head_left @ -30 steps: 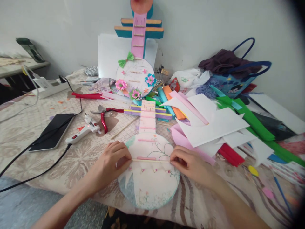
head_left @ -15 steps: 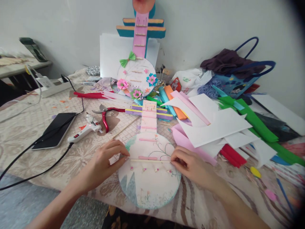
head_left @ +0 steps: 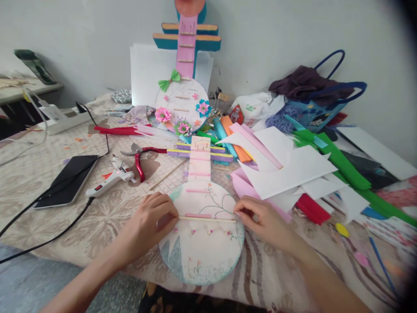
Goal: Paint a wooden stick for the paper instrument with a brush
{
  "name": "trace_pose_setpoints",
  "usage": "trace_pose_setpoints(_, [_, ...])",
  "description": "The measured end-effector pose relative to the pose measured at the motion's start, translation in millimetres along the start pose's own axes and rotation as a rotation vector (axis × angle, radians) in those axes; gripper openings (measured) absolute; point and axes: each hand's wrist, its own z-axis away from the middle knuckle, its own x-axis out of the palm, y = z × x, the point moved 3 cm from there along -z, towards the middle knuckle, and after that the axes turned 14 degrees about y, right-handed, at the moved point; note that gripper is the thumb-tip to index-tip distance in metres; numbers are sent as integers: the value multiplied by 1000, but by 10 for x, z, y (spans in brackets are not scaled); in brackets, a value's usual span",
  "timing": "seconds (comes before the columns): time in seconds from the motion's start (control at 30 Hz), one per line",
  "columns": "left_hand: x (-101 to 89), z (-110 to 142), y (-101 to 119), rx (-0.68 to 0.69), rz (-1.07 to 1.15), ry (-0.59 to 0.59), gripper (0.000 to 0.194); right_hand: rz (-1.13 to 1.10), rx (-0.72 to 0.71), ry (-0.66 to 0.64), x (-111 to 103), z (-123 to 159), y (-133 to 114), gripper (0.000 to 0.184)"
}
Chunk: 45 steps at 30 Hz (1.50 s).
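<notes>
Patterned cloth [head_left: 104, 213] covers the table before you, under a plain grey wall [head_left: 254, 34]. Your thin pale stick [head_left: 208, 219] lies across the round body of the painted lute-shaped board [head_left: 205, 256], just below a pink strip [head_left: 198, 215] and above a row of small pink-tipped pegs. Your left hand [head_left: 153, 219] pinches the stick's left end between thumb and forefinger. Your right hand [head_left: 260, 219] is at the other end, its fingers curled and nearly together; whether they touch the stick, I cannot quite tell. Left of the board you have a white glue gun [head_left: 109, 184], red-handled shears [head_left: 138, 167] and a dark phone [head_left: 67, 180]. White paper scraps [head_left: 286, 174] heap up to your right, and behind stands a larger, flower-trimmed lute shape [head_left: 182, 104].
</notes>
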Motion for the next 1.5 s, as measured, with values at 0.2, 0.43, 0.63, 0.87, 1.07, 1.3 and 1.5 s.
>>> trace_pose_setpoints(0.2, [-20, 18, -15, -29, -1, -23, 12, 0, -22, -51, 8, 12, -9, 12])
trace_pose_setpoints(0.43, [-10, 31, -25, -39, 1, -14, 12, 35, -50, -62, 60, 27, -49, 9])
trace_pose_setpoints(0.63, [-74, 37, -70, -66, 72, -28, 12, 85, -59, -45, 90, 30, -73, 13])
trace_pose_setpoints(0.87, [-162, 34, -131, -108, 90, 13, 11, 101, -63, -46, 86, 36, -80, 13])
trace_pose_setpoints(1.07, [-115, 19, -85, -50, 90, -1, 9, 99, -63, -45, 100, 27, -95, 12])
trace_pose_setpoints(1.3, [-34, -51, 12, 11, -9, -35, 9, 83, -40, -68, 79, 36, -85, 12])
trace_pose_setpoints(1.5, [-27, -52, 18, 5, -13, -38, 10, 100, -20, -105, 59, 45, -91, 10])
